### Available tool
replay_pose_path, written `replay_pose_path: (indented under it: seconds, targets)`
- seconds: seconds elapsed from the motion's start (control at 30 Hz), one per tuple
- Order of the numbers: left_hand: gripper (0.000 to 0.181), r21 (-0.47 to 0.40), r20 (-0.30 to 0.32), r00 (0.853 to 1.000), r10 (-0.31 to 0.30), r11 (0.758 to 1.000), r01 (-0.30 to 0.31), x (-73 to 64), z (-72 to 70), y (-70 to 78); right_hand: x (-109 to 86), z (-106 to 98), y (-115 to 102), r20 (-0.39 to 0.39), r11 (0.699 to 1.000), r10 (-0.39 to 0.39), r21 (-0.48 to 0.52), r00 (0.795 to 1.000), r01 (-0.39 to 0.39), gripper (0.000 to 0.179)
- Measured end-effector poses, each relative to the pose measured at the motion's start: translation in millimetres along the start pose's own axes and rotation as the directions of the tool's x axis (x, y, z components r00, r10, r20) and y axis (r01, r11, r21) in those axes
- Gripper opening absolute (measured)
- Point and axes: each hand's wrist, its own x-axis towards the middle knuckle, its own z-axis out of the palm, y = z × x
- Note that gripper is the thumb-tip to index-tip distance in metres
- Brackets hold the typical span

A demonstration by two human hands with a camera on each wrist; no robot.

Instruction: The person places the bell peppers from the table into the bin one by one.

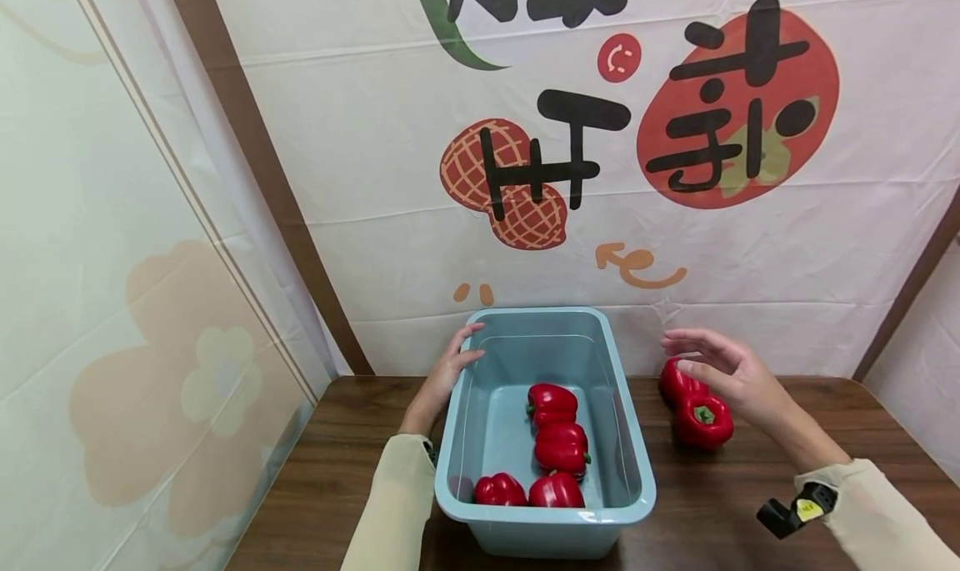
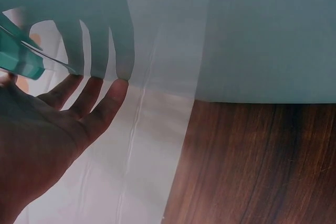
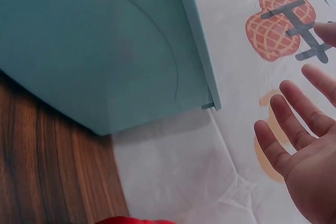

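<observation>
Long cream sleeves, plain: left sleeve (image 1: 388, 504), right sleeve (image 1: 885, 508), both at the scene's near side. Black strap (image 1: 780, 519) at right wrist, yellow label (image 1: 809, 509) with dark marking. Small dark band (image 1: 430, 452) at left wrist, mostly hidden. Left hand (image 1: 448, 368) and right hand (image 1: 729, 369) bare, five-fingered.

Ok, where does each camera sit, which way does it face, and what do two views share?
Head: on the person's head, facing forward and down at the bin and peppers; both sleeves, left hand and right hand show.
Left wrist: on that wrist, facing the bin's left side and the table; only the left hand shows.
Right wrist: on that wrist, facing the bin's right side and the cloth; only the right hand shows.
Head and right wrist share the peanut print.
</observation>
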Motion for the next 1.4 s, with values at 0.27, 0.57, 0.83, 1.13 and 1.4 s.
replay_pose_path:
  seconds: [0.27, 0.57, 0.83, 1.13, 1.4]
  targets:
    - [0.05, -0.029, -0.011, 1.0, 0.013, 0.999, -0.013, -0.7, 1.0, -1.1, -8.1, -7.5, 8.5, -0.011, 1.0, 0.023, -0.017, 1.0, -0.023, 0.045]
    - [0.05, -0.016, -0.018, 1.0, 0.022, 1.0, -0.022, -1.2, 1.1, -1.1, -18.1, -16.3, 26.0, -0.024, 1.0, 0.025, -0.013, 0.999, -0.025, 0.05]
    - [0.049, -0.037, -0.009, 1.0, 0.02, 0.999, -0.021, -0.9, 0.4, -1.2, -25.0, -23.3, 41.2, -0.078, 0.993, 0.104, -0.042, 0.992, -0.107, 0.046]
    - [0.049, -0.03, 0.01, 1.0, 0.009, 1.0, -0.008, -2.3, -0.8, -0.8, -33.8, -29.1, 63.3, -0.117, 0.99, 0.113, -0.075, 0.987, -0.122, 0.046]
    - [0.05, -0.033, 0.009, 1.0, 0.005, 0.999, -0.005, -1.2, -1.2, -1.5, -40.0, -31.1, 82.1, -0.116, 0.991, 0.086, -0.094, 0.99, -0.097, 0.044]
